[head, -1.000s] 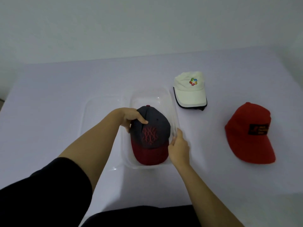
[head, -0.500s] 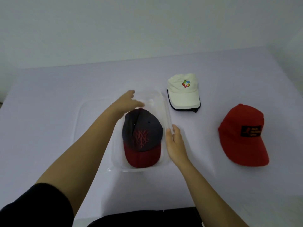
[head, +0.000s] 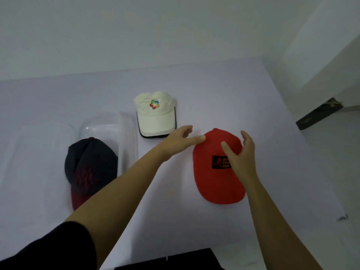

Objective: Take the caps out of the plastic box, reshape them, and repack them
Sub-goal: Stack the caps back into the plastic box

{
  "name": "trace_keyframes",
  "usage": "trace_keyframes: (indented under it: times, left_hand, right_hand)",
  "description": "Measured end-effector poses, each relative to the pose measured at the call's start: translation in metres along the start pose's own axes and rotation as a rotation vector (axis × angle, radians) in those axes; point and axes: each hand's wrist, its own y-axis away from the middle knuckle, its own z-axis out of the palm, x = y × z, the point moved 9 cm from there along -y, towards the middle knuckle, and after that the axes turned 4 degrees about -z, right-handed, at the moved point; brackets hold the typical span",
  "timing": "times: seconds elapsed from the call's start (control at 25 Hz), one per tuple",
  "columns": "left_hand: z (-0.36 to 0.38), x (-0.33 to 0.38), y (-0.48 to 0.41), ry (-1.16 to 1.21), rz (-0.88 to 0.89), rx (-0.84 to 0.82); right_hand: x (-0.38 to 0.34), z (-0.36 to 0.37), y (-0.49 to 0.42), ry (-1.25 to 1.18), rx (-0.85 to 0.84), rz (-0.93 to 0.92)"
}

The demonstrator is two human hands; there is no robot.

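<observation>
A red cap (head: 214, 182) with a black patch lies on the table at the right, brim toward me. My right hand (head: 240, 154) hovers over its crown with fingers spread, and my left hand (head: 180, 140) reaches in from the left, fingertips touching the crown's left edge. Neither hand grips it. A navy cap with a dark red brim (head: 90, 164) sits inside the clear plastic box (head: 127, 137) at the left. A cream cap (head: 154, 114) with a coloured logo rests behind, between the box and the red cap.
The clear box lid (head: 39, 152) lies flat to the left of the box. The white table's right edge (head: 303, 152) runs close past the red cap, and a wall stands behind the table.
Both hands have left the box and the navy cap and moved right to the red cap. My head has turned right, so the box now sits at the left.
</observation>
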Motion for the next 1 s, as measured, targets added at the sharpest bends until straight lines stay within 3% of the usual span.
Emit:
trace_keyframes:
  times: [0.16,0.24,0.56,0.84,1.0]
  left_hand:
    - [0.044,-0.007,-0.027,0.007,-0.055,-0.192]
    - [0.054,-0.008,-0.039,0.040,-0.076,-0.231]
    - [0.073,-0.028,-0.057,0.014,-0.310,-0.488]
    - [0.056,-0.012,-0.043,0.107,-0.288,-0.489]
    - [-0.005,0.016,-0.008,0.180,-0.179,-0.467]
  right_hand:
    - [0.050,0.009,0.001,0.030,-0.393,0.089]
    - [0.055,0.020,0.008,0.062,-0.463,0.033]
    - [0.063,0.029,0.019,0.057,-0.393,0.024]
    - [0.043,0.028,0.026,0.050,-0.387,0.018]
    - [-0.013,0.042,0.038,-0.027,-0.332,-0.086]
